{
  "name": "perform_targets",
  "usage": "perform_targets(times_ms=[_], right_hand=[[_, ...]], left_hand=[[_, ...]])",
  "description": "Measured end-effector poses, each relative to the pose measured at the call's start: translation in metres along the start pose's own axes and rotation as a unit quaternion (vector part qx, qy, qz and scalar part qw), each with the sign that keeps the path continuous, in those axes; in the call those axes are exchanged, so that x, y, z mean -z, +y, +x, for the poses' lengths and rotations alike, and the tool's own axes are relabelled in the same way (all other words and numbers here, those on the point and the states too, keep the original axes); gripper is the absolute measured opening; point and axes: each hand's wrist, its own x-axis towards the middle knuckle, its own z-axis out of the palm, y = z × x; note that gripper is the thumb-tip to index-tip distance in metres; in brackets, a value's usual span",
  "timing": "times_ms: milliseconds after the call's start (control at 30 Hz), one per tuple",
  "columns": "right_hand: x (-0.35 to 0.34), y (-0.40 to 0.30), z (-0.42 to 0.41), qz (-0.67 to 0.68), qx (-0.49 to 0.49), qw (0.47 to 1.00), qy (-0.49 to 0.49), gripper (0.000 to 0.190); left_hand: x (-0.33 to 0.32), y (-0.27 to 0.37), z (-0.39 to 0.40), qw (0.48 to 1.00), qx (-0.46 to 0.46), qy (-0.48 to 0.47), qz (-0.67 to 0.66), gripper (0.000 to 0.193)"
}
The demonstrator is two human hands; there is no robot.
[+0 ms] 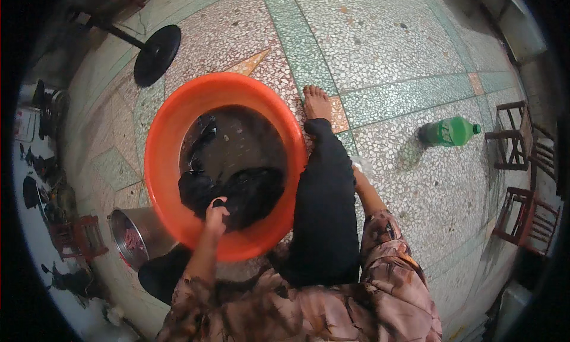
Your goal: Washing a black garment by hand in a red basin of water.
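A large orange plastic tub (pixel 162 172) holds dark, murky water (pixel 236 141) and black wet cloth (pixel 256 190). Over the tub's near side, my left hand (pixel 216 217) grips a bit of the black cloth between thumb and fingers. My right hand (pixel 357 177) is down beyond the outer side of my trousered right leg (pixel 327 208), which partly hides it. Close to its fingers is a clear plastic item (pixel 363 164), perhaps a bag or cup; whether the hand holds it cannot be made out.
A green plastic bottle (pixel 449 131) is on the terrazzo floor to the right. Wooden chairs (pixel 516 217) line the right edge. A metal pot (pixel 129 239) sits against the tub's lower left. Beyond the tub is a black round stand base (pixel 158 54). My bare foot (pixel 317 103) rests beside the tub.
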Motion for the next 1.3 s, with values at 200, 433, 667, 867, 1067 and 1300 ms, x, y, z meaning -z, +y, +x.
perform_targets(times_ms=[200, 433, 667, 867, 1067, 1300], right_hand=[[0.063, -0.020, -0.009, 0.133, 0.005, 0.991, 0.015, 0.028], [0.224, -0.209, -0.058, 0.687, 0.132, 0.712, -0.056, 0.011], [0.142, -0.495, -0.174, 0.281, 0.193, 0.929, -0.144, 0.007], [-0.061, -0.458, -0.140, 0.132, 0.337, 0.931, 0.040, 0.015], [-0.085, -0.475, -0.194, 0.180, 0.440, 0.873, 0.106, 0.037], [-0.051, -0.491, -0.148, -0.012, 0.503, 0.861, -0.075, 0.031]], left_hand=[[0.019, 0.014, -0.009, 0.945, 0.043, -0.177, -0.272, 0.064], [0.028, 0.051, -0.073, 0.896, -0.043, -0.272, -0.349, 0.070], [0.033, 0.055, -0.112, 0.841, -0.072, -0.306, -0.440, 0.055], [0.028, 0.035, -0.105, 0.826, -0.094, -0.271, -0.486, 0.045], [0.040, 0.036, -0.091, 0.811, -0.135, -0.200, -0.534, 0.037], [0.032, 0.027, -0.107, 0.844, -0.008, -0.230, -0.484, 0.035]])
